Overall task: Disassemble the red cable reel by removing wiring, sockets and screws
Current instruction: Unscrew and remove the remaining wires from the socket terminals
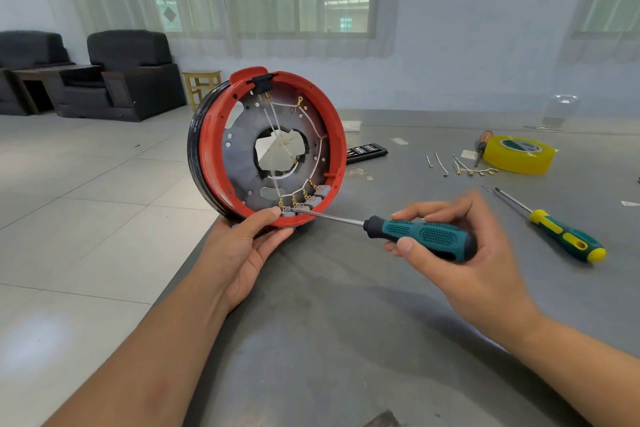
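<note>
1. Nearest, lower frame: two bare forearms over a grey, smooth, scuffed table [346,340].
2. Left hand [242,253], center-left: cups the red cable reel [214,149] from below, thumb curled onto the lower rim beside the grey terminal blocks [304,201].
3. Right hand [460,253], center-right: fingers wrapped round the ribbed teal/black handle of a screwdriver [420,234]; steel tip at the lowest block.
4. Reel: round red plastic shell, upright on edge at the table's left corner, open side facing cam. Inside: grey disc w/ ragged center hole, white wires [311,121] w/ brass lugs, black fitting at top.
5. Right of frame: yellow tape roll [519,158], loose removed wires [464,166], second screwdriver [561,232] w/ yellow/green handle.
6. Behind reel: black bit case [367,152].
7. Bare table betw. hands & toward lower edge.
</note>
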### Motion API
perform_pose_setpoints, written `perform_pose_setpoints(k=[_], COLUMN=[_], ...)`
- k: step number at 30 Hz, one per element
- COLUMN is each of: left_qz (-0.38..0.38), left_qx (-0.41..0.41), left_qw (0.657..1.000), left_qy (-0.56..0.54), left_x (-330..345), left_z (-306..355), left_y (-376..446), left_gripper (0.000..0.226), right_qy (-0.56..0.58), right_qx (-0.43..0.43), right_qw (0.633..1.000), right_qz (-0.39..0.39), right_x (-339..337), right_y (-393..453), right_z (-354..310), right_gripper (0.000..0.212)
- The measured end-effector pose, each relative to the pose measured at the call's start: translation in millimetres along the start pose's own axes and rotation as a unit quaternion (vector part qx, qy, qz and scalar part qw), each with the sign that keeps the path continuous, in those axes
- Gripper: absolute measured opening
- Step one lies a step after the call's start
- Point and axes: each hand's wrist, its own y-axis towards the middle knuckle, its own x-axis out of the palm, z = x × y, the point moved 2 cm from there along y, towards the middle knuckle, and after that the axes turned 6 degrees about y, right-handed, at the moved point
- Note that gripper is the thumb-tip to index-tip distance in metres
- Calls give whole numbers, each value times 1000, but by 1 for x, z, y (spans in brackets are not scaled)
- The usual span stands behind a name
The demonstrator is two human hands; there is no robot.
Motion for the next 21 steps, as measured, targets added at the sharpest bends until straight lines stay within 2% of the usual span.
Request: perform_pose_setpoints(k=[3, 8, 16, 21], left_qz=[5, 5, 8, 4], left_qx=[-1, -5, -7, -3], left_qw=[1000, 1000, 1000, 1000], left_qy=[-9, -13, -12, -13], left_x=[0, 0, 1, 3], left_z=[-1, -2, 0, 2], left_y=[1, 2, -1, -2], left_gripper=[25, 30, 28, 29], right_qy=[-36, -40, 12, 59], right_qx=[-13, -13, 5, 13], right_qw=[999, 997, 999, 998], right_qz=[-35, -68, -30, 0], right_x=[1, 0, -6, -14], right_y=[-5, -8, -3, 4], right_z=[4, 9, 13, 13], right_gripper=[37, 30, 16, 16])
